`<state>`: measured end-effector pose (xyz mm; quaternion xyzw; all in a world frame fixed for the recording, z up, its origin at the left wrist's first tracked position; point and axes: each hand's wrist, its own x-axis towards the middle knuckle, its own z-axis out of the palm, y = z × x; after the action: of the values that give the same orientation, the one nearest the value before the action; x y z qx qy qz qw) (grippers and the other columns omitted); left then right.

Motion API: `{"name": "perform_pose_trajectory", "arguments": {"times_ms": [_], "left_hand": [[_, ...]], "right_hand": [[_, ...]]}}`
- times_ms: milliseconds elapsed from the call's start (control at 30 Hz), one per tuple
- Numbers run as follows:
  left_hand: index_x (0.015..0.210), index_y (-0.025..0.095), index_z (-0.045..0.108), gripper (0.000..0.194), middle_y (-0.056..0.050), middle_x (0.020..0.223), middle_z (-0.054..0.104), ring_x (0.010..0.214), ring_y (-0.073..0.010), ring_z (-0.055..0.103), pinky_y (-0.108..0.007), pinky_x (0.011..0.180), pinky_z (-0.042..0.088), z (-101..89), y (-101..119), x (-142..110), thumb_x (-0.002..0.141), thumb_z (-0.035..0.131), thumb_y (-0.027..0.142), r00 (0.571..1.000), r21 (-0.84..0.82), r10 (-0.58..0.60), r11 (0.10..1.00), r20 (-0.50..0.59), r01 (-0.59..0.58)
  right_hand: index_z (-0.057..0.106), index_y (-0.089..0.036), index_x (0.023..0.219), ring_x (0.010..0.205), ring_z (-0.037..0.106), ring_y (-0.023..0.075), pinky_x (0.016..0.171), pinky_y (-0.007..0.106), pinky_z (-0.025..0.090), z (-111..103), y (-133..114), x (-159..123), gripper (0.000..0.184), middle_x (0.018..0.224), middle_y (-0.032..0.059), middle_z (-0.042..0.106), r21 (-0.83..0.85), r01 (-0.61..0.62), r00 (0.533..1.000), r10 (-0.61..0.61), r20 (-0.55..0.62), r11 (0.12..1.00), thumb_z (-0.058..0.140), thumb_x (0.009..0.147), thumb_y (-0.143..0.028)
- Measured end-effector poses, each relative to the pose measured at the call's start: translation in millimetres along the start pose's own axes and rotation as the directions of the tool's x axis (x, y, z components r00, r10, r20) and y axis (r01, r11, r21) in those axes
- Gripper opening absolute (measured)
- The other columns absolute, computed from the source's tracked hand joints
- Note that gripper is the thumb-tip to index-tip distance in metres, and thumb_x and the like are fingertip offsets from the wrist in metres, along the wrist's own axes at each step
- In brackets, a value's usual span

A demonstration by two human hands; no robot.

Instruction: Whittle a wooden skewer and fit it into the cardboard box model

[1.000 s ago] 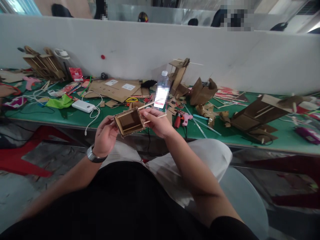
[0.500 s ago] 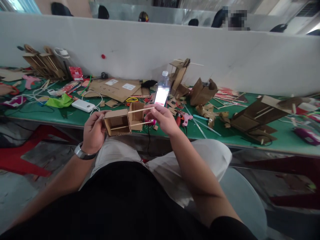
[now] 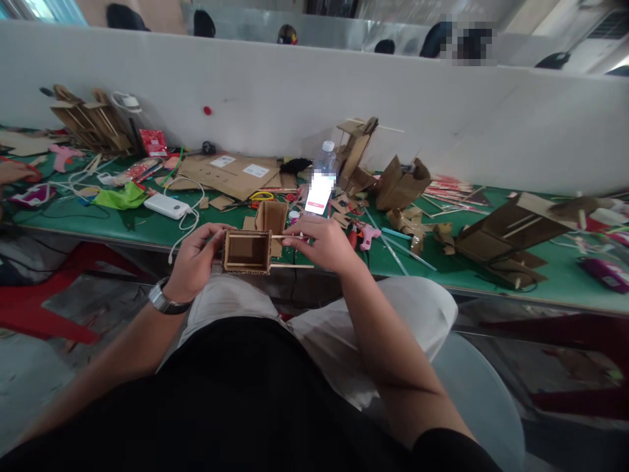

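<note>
My left hand point(image 3: 199, 257) grips the left side of a small open cardboard box point(image 3: 247, 269), whose opening faces me. Two thin wooden sticks run through the box and stick out to the right. Between its thumb and fingers, my right hand point(image 3: 322, 242) pinches the upper wooden stick point(image 3: 278, 236). The lower wooden stick point(image 3: 295, 266) juts out free below that hand. Behind the box, at the table's front edge, is another folded cardboard piece point(image 3: 272, 215). A lit phone point(image 3: 317, 194) leans against a clear bottle point(image 3: 327, 156) just beyond my right hand.
On the green table point(image 3: 118, 221) lie a white power bank point(image 3: 167, 206), flat cardboard point(image 3: 236, 176), a pink glue gun point(image 3: 367, 237) and several cardboard constructions, one large point(image 3: 511, 229) at the right. Another person's hand point(image 3: 14, 172) shows at the far left. A white partition point(image 3: 275, 98) stands behind.
The box has moved right and turned so its opening faces me more squarely. My right hand sits lower, on the upper stick nearer the box; the lower stick's end now shows free.
</note>
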<state>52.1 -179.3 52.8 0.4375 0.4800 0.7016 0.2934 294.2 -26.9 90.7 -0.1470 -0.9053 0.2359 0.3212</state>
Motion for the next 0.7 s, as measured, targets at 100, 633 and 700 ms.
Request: {"name": "perform_pose_trajectory", "arguments": {"times_ms": [100, 633, 700], "left_hand": [[0.086, 0.017, 0.070, 0.027, -0.011, 0.122, 0.069, 0.079, -0.0159, 0.066, -0.020, 0.053, 0.052, 1.1, -2.0, -2.0, 0.089, 0.072, 0.044, 0.998, 0.119, -0.023, 0.993, 0.062, 0.016], [0.092, 0.019, 0.065, 0.034, -0.012, 0.122, 0.070, 0.095, -0.0195, 0.066, -0.026, 0.073, 0.053, 4.9, 6.7, -8.6, 0.096, 0.060, 0.052, 0.986, 0.263, 0.045, 0.961, 0.163, -0.088], [0.094, 0.019, 0.066, 0.033, -0.012, 0.120, 0.070, 0.096, -0.0199, 0.065, -0.027, 0.075, 0.053, 3.4, 7.7, -9.4, 0.097, 0.059, 0.051, 0.984, 0.291, 0.054, 0.951, 0.172, -0.103]], "right_hand": [[0.076, -0.023, 0.098, 0.090, 0.066, 0.0213, 0.080, 0.033, 0.047, 6.9, -2.0, -1.3, 0.026, 0.094, 0.0070, 0.075, -0.064, 0.031, 0.997, -0.026, 0.074, 0.997, 0.058, 0.100, -0.041], [0.070, -0.018, 0.100, 0.086, 0.065, 0.0200, 0.076, 0.030, 0.046, 24.0, -7.6, -2.2, 0.026, 0.094, 0.0099, 0.073, -0.077, 0.109, 0.989, -0.101, 0.109, 0.991, 0.047, 0.103, -0.029], [0.071, -0.018, 0.101, 0.086, 0.065, 0.0201, 0.075, 0.030, 0.046, 26.1, -8.6, -2.5, 0.025, 0.093, 0.0101, 0.072, -0.062, 0.099, 0.990, -0.092, 0.107, 0.993, 0.048, 0.102, -0.028]]}}
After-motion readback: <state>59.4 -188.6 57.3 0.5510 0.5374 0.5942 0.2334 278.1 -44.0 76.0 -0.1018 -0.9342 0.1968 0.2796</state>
